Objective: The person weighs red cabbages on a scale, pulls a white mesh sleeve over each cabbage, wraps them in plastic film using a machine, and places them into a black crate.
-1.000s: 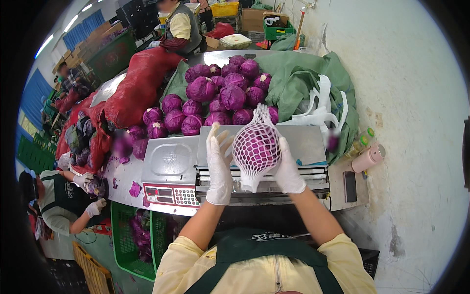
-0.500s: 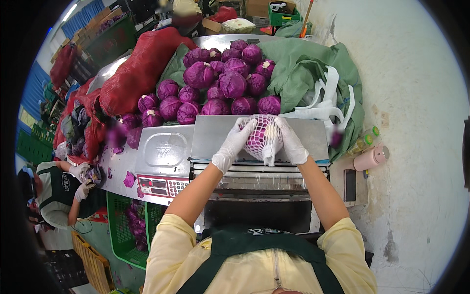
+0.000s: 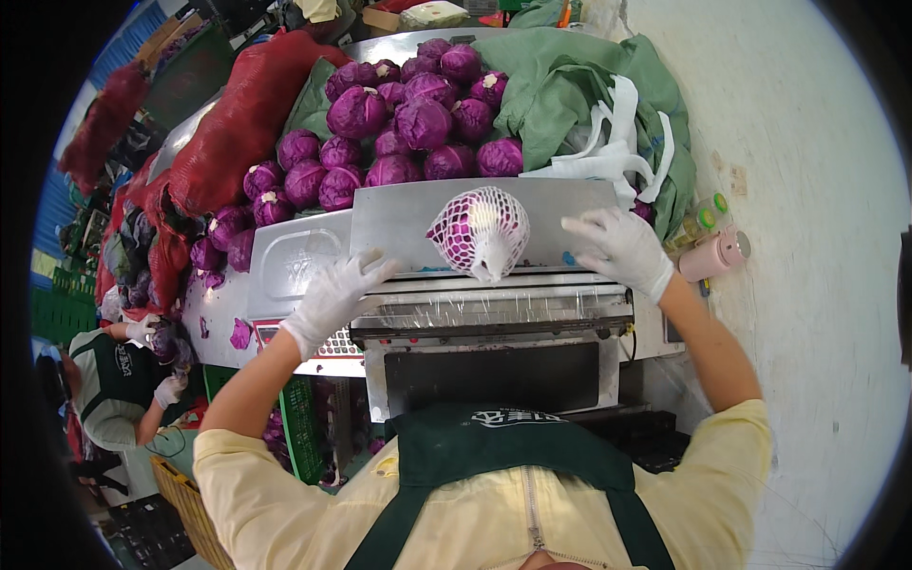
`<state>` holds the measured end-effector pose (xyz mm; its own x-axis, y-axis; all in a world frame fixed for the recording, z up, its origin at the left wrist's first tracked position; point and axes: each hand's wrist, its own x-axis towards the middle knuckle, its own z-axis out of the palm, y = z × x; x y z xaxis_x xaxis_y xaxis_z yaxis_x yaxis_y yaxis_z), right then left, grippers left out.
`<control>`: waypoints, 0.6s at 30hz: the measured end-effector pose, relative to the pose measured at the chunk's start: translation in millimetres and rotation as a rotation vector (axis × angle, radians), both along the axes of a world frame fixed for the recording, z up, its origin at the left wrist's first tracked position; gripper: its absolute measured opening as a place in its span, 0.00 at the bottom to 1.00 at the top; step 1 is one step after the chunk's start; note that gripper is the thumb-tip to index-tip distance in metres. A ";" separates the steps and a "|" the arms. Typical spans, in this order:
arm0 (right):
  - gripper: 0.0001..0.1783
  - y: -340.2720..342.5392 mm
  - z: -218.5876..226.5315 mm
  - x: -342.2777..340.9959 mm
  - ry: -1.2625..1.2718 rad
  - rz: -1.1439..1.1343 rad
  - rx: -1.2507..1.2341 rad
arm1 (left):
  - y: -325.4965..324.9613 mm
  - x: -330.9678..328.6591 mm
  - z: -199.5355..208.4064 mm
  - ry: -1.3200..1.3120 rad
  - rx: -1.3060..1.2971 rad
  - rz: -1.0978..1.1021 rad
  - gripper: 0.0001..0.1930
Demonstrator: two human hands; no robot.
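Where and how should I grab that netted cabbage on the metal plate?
Likely best by its rounded flanks, one palm from each side: the netted cabbage is ball-shaped, and your left hand and right hand are open on either side, clear of it. The gathered net end points toward you, seemingly a weaker hold.

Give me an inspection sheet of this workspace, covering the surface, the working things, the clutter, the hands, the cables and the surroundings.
Surface: metal plate on the film machine; silver scale to the left.
Working things: netted purple cabbage on the plate, gathered net end toward the person; loose cabbages piled behind.
Clutter: purple leaf scrap at left; pink bottle at right.
Hands: left hand and right hand open, empty, on either side of the netted purple cabbage, not touching it.
Cables: apparently a thin dark cord at the machine's right end.
Surroundings: co-worker and red mesh sack at left; pale wall at right.
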<state>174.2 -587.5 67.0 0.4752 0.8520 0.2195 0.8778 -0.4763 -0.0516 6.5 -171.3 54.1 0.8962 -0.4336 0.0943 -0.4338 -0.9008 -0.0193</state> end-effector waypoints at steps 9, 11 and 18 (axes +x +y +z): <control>0.07 -6.0 -41.4 -25.9 -0.128 0.342 -0.269 | -29.8 2.3 -17.9 -0.007 -0.100 -0.092 0.11; 0.04 10.2 -43.7 -38.2 0.087 0.275 -0.096 | -22.9 6.1 -68.0 -0.034 -0.281 0.173 0.03; 0.02 20.0 53.3 -87.0 1.130 -0.202 0.327 | -20.5 -75.1 -0.8 0.205 -1.672 0.308 0.07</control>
